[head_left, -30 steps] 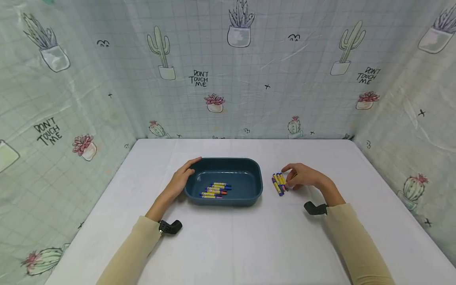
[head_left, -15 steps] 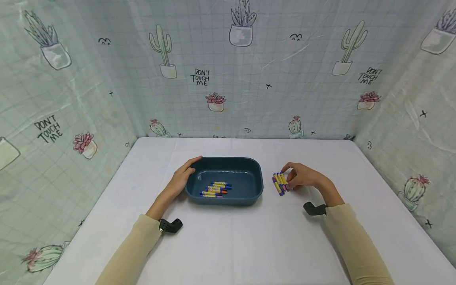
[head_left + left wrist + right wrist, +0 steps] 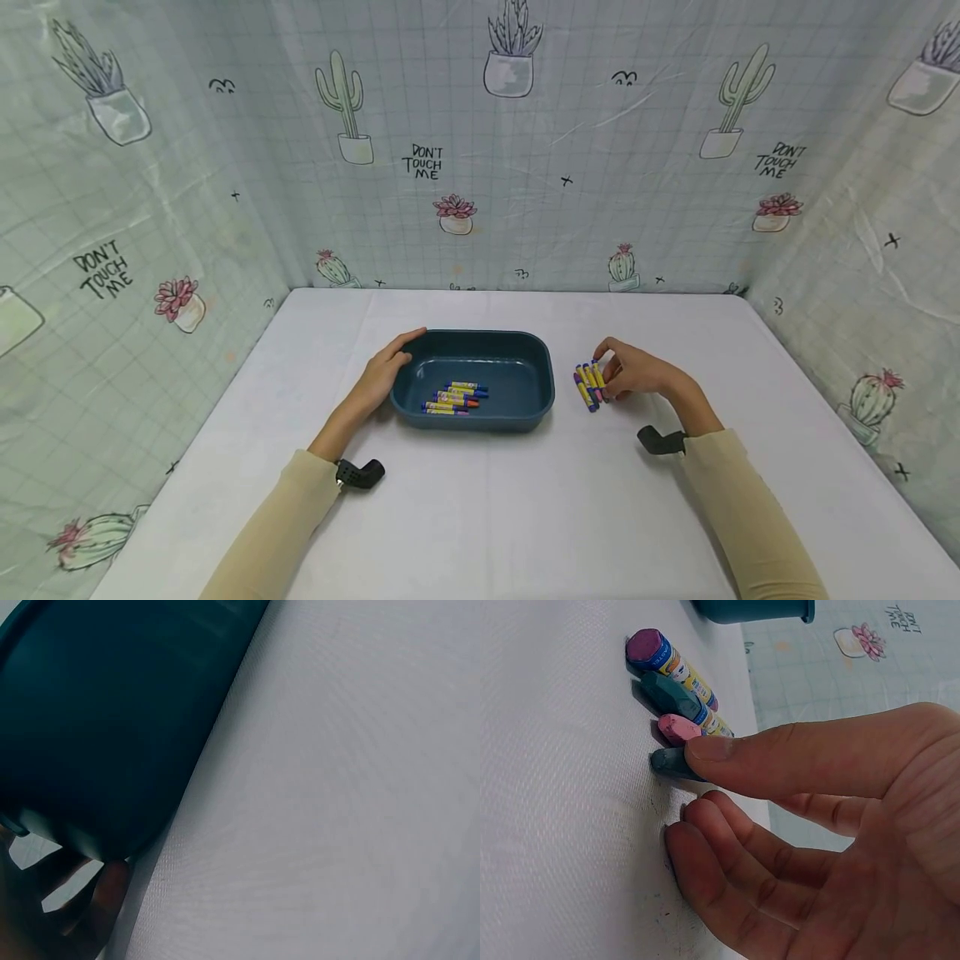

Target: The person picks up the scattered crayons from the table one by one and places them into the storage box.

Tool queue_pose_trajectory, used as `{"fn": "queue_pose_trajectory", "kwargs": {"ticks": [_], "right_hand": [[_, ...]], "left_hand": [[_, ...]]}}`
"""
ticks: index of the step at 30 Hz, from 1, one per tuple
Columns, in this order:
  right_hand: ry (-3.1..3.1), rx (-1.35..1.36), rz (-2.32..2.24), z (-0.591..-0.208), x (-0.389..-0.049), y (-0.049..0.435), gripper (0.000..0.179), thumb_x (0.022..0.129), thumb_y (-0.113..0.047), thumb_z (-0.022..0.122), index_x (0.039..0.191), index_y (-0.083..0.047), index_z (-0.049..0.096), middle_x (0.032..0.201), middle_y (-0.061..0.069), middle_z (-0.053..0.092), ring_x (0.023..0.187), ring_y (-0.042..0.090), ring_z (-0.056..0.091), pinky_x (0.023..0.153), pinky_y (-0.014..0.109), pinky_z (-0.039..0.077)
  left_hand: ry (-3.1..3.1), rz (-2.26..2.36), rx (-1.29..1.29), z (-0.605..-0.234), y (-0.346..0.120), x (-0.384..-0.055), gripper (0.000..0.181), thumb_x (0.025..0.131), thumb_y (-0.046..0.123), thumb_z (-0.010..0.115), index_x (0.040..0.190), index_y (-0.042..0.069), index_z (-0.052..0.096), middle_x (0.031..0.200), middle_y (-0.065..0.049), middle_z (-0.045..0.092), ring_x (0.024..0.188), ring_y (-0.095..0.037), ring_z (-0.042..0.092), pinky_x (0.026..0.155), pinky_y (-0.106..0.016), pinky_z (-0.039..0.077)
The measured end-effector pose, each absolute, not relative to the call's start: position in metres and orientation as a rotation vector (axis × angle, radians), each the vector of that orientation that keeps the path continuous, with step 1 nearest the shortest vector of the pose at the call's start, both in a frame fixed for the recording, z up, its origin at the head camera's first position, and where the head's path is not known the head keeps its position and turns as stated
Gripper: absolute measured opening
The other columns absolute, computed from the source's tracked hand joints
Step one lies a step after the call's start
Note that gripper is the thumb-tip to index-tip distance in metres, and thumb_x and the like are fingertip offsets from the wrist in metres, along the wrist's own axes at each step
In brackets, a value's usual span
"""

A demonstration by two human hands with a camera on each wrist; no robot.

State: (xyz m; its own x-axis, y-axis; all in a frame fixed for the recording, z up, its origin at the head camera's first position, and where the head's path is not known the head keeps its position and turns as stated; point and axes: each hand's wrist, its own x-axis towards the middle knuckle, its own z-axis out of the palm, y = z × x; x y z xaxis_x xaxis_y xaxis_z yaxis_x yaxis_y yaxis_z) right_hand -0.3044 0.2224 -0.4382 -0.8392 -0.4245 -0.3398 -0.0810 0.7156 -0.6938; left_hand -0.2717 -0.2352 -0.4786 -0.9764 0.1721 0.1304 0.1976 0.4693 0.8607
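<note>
My left hand [image 3: 377, 382] grips the left end of a dark teal rectangular tray [image 3: 480, 423], thumb over the rim and fingers along the outside wall. In the left wrist view, the fingers [image 3: 111, 889] show against the tray's end wall [image 3: 97, 750]. Inside the tray lie several yellow-wrapped pastel crayons [image 3: 453, 398]. Right of the tray, my right hand [image 3: 641, 371] pinches the outermost of several side-by-side pastel crayons, a dark teal one [image 3: 673, 763], between thumb and index finger. Beside it lie pink [image 3: 679, 729], dark green [image 3: 671, 696] and purple [image 3: 645, 646] ones.
A white cloth covers the table [image 3: 487, 517]. Behind and at both sides hangs a cactus-print curtain [image 3: 525, 208]. Each wrist wears a black camera mount, one on the left [image 3: 362, 474] and one on the right [image 3: 660, 440].
The right hand's fingers have settled on the outermost pastel crayon, whose far end now sits slightly apart from its neighbours. The left hand and tray stay in place.
</note>
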Motion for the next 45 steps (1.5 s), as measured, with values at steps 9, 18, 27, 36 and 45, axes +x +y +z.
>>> {"fn": "queue_pose_trajectory", "kwargs": {"ticks": [9, 18, 27, 36, 45], "right_hand": [[2.439, -0.421, -0.987, -0.4367, -0.302, 0.2205, 0.066, 0.084, 0.002, 0.072, 0.14, 0.002, 0.036, 0.106, 0.02, 0.063, 0.089, 0.024, 0.062, 0.079, 0.036, 0.063], [2.43, -0.433, -1.018, -0.4402, -0.3055, 0.2213, 0.065, 0.087, 0.002, 0.071, 0.141, 0.002, 0.035, 0.099, 0.016, 0.064, 0.084, 0.022, 0.062, 0.078, 0.033, 0.06], [2.424, -0.455, -1.031, -0.4418, -0.3044, 0.2221, 0.066, 0.087, 0.0, 0.07, 0.144, 0.001, 0.035, 0.098, 0.015, 0.062, 0.083, 0.022, 0.06, 0.077, 0.033, 0.059], [2.441, -0.436, -1.06, -0.4387, -0.3024, 0.2223, 0.067, 0.088, 0.0, 0.07, 0.145, 0.0, 0.035, 0.099, 0.016, 0.06, 0.084, 0.022, 0.059, 0.076, 0.034, 0.059], [2.432, -0.416, -1.096, -0.4366, -0.3014, 0.2239, 0.066, 0.089, 0.0, 0.067, 0.146, 0.0, 0.035, 0.103, 0.018, 0.059, 0.086, 0.023, 0.061, 0.077, 0.034, 0.061]], "left_hand": [[-2.665, -1.584, -0.333, -0.4794, -0.2349, -0.2714, 0.051, 0.107, 0.02, 0.037, 0.157, 0.029, 0.045, 0.168, -0.001, 0.038, 0.16, -0.03, 0.024, 0.129, -0.061, 0.017], [-2.669, -1.589, -0.322, -0.4791, -0.2344, -0.2704, 0.051, 0.107, 0.02, 0.037, 0.157, 0.029, 0.045, 0.168, -0.001, 0.037, 0.16, -0.031, 0.024, 0.129, -0.062, 0.017], [-2.67, -1.576, -0.325, -0.4775, -0.2339, -0.2685, 0.052, 0.107, 0.019, 0.037, 0.157, 0.028, 0.045, 0.168, -0.002, 0.037, 0.16, -0.031, 0.024, 0.128, -0.062, 0.016], [-2.672, -1.574, -0.328, -0.4792, -0.2345, -0.2696, 0.052, 0.107, 0.02, 0.037, 0.157, 0.027, 0.045, 0.168, -0.003, 0.037, 0.16, -0.033, 0.023, 0.128, -0.063, 0.017], [-2.666, -1.572, -0.324, -0.4782, -0.2344, -0.2689, 0.052, 0.106, 0.019, 0.037, 0.157, 0.027, 0.046, 0.168, -0.002, 0.038, 0.16, -0.032, 0.024, 0.128, -0.063, 0.017]]}}
